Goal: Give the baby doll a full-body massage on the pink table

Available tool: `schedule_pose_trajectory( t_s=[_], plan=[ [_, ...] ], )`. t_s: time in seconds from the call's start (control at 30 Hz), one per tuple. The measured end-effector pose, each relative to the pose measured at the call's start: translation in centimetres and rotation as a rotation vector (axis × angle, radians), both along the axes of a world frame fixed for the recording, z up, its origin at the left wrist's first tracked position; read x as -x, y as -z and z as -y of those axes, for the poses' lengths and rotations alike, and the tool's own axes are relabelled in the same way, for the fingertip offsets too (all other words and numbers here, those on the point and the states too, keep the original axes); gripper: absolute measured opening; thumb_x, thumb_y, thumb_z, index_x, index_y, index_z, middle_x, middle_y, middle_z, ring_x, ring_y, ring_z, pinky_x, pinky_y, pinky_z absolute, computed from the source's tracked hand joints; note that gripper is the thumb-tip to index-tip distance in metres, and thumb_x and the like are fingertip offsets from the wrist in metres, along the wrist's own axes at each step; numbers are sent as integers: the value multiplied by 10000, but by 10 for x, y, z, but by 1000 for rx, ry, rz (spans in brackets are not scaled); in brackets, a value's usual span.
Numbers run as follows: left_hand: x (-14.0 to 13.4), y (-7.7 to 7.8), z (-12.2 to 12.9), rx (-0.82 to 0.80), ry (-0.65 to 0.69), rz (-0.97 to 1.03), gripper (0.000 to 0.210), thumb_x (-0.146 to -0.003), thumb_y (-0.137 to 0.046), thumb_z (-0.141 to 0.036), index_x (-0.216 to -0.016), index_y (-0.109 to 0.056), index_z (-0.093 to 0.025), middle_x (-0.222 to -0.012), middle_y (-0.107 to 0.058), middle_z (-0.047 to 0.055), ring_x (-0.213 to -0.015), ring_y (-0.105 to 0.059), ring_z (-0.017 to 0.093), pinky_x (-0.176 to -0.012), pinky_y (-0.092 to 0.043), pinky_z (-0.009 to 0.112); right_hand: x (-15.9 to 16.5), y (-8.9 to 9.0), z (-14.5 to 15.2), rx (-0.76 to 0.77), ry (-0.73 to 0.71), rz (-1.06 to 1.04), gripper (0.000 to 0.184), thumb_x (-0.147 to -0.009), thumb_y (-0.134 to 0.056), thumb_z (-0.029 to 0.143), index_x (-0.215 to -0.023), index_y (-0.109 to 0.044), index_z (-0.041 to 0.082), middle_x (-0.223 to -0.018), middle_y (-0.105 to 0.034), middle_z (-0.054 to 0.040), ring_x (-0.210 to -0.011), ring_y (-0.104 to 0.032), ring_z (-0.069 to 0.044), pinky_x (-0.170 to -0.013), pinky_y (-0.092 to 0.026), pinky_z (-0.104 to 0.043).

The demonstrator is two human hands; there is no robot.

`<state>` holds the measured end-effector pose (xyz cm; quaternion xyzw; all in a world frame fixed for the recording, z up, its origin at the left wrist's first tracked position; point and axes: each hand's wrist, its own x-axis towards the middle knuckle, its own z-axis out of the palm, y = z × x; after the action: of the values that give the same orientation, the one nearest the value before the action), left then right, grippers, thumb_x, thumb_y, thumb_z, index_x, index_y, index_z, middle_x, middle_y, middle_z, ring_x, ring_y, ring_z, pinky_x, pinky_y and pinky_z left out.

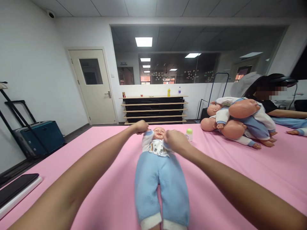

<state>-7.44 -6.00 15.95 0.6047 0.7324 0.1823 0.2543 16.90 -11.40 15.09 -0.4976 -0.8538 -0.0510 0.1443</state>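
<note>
A baby doll lies face up on the pink sheet, its feet toward me. It wears light-blue trousers and a white top with an animal face on the chest. Beside the doll's head, my left hand is closed around the end of its raised arm. On the other side, my right hand is closed at the doll's other arm, whose end is hidden by my fingers. Just past my right hand stands a small white bottle with a green cap.
Several more dolls are piled at the right, near a seated person. A black flat device on a white box lies at the left edge. Behind the bed stands a low shelf rack; a blue suitcase is on the floor.
</note>
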Motion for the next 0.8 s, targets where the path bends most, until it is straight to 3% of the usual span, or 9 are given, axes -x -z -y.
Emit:
schedule_pose_trajectory(
  t_s=[0.1,0.2,0.33,0.43,0.53,0.63,0.73,0.8],
  plan=[
    [65,6,31,-34,-139,34,327,-979,-419,-356,-994,-593,-80,-767,-589,35,-560,-539,87,-503,-463,229,-68,6,-45,27,173,-305,376,-882,-466,396,-703,-662,129,-743,-702,-142,-698,-646,-200,-590,-402,-254],
    [103,34,66,-19,-268,64,380,-1003,-315,-314,-907,-586,-65,-654,-531,14,-455,-457,71,-419,-387,218,-121,43,-71,404,375,-638,380,-850,-492,381,-583,-603,133,-550,-634,-116,-480,-565,-149,-502,-402,-249],
    [113,84,102,75,-374,84,317,-935,-524,-376,-1100,-592,-115,-987,-631,62,-806,-626,150,-694,-546,312,-144,99,-70,570,482,-730,382,-867,-429,315,-549,-557,145,-478,-585,-92,-343,-452,-109,-402,-376,-239],
    [109,100,111,115,-389,77,362,-908,-572,-372,-1188,-577,-142,-1173,-599,81,-1005,-611,218,-842,-538,403,-145,112,-66,585,497,-730,392,-866,-417,300,-530,-552,149,-442,-560,-80,-321,-428,-106,-377,-346,-233],
    [106,80,103,72,-359,39,315,-928,-536,-378,-1100,-594,-120,-997,-635,64,-815,-627,152,-706,-546,318,-145,87,-77,513,473,-704,398,-854,-452,339,-537,-587,139,-450,-572,-80,-349,-464,-120,-412,-352,-245],
    [96,35,78,-31,-275,-11,321,-961,-396,-320,-828,-584,-97,-583,-525,5,-437,-460,88,-422,-373,222,-128,38,-84,356,390,-603,413,-836,-492,404,-557,-628,132,-479,-597,-85,-421,-517,-141,-475,-362,-257],
    [60,-6,43,-94,-149,-59,297,-902,-405,-275,-681,-541,-131,-439,-403,-18,-349,-357,91,-368,-251,240,-78,-6,-66,126,250,-363,382,-841,-496,400,-656,-682,122,-624,-673,-118,-566,-606,-179,-546,-384,-265],
    [18,-17,17,-77,-63,-97,237,-821,-514,-259,-619,-544,-139,-420,-423,0,-361,-387,109,-380,-258,253,-30,-15,-37,58,172,-247,349,-863,-484,371,-777,-704,114,-778,-708,-148,-684,-651,-204,-595,-415,-263]
  ],
)
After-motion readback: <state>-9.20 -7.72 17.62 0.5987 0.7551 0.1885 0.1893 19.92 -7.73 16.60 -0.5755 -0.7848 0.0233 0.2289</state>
